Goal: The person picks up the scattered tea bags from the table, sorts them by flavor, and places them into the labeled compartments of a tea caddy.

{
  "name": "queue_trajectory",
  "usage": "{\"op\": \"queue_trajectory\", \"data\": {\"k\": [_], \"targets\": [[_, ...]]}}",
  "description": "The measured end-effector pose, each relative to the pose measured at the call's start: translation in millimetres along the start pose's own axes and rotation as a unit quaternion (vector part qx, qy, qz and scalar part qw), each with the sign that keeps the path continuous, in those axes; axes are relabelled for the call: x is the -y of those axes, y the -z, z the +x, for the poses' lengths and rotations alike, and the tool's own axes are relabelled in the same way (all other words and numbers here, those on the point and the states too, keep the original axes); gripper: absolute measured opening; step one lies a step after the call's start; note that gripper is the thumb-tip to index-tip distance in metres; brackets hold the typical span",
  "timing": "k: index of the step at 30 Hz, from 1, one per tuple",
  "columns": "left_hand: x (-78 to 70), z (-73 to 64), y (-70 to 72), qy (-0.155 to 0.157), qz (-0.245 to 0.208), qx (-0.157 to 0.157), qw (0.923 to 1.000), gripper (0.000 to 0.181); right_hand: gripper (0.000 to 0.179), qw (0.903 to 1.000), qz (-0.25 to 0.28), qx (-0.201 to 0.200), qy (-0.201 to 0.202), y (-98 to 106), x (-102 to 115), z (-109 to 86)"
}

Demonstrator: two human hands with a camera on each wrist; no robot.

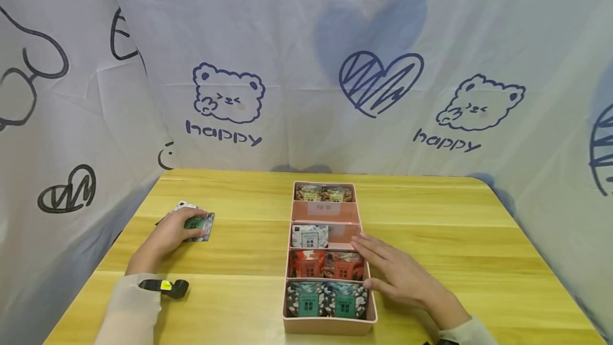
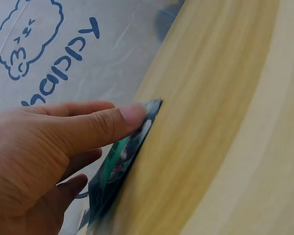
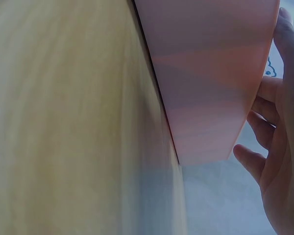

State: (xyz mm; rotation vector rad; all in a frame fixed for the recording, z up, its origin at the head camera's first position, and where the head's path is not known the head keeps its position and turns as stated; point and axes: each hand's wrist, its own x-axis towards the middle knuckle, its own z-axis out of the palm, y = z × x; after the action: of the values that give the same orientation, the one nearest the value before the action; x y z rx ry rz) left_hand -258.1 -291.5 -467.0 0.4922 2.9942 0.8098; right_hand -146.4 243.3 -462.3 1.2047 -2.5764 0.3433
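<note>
My left hand (image 1: 173, 229) pinches a green-and-dark tea packet (image 1: 200, 223) between thumb and fingers, over the left part of the table. In the left wrist view the packet (image 2: 122, 156) is tilted, its lower edge close to the wood. Behind that hand, part of another packet (image 1: 182, 205) shows, mostly hidden. My right hand (image 1: 399, 273) rests on the right rim of a long pink divided box (image 1: 330, 326), fingers spread. In the right wrist view its fingertips lie along the rim of the box (image 3: 210, 98).
The box holds two green packets (image 1: 306, 300) in front, two red packets (image 1: 306, 265) behind them, one white packet (image 1: 308, 237), and two yellowish packets (image 1: 311, 194) at the back. The wooden table (image 1: 431, 206) ends at a printed cloth (image 1: 297, 68).
</note>
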Motion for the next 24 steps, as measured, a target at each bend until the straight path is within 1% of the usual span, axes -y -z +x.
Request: {"op": "queue_trajectory", "data": {"k": [4, 10, 18, 24], "targets": [[4.1, 0.3, -2.4, 0.007, 0.008, -0.004, 0.9999, 0.056, 0.07, 1.0, 0.003, 0.0, 0.0, 0.3, 0.1, 0.4], [3.4, -0.4, -5.4, 0.03, 0.003, 0.011, 0.9995, 0.064, 0.07, 1.0, 0.004, 0.002, -0.001, 0.1, 0.0, 0.0], [-1.5, 1.3, -5.6, 0.025, 0.015, 0.027, 0.9992, 0.066, 0.07, 1.0, 0.002, 0.0, -0.001, -0.5, 0.3, -0.1], [-4.8, 1.9, -5.9, 0.025, 0.027, 0.029, 0.9989, 0.068, 0.069, 1.0, 0.0, -0.001, -0.002, 0.0, 0.9, 0.0]]}}
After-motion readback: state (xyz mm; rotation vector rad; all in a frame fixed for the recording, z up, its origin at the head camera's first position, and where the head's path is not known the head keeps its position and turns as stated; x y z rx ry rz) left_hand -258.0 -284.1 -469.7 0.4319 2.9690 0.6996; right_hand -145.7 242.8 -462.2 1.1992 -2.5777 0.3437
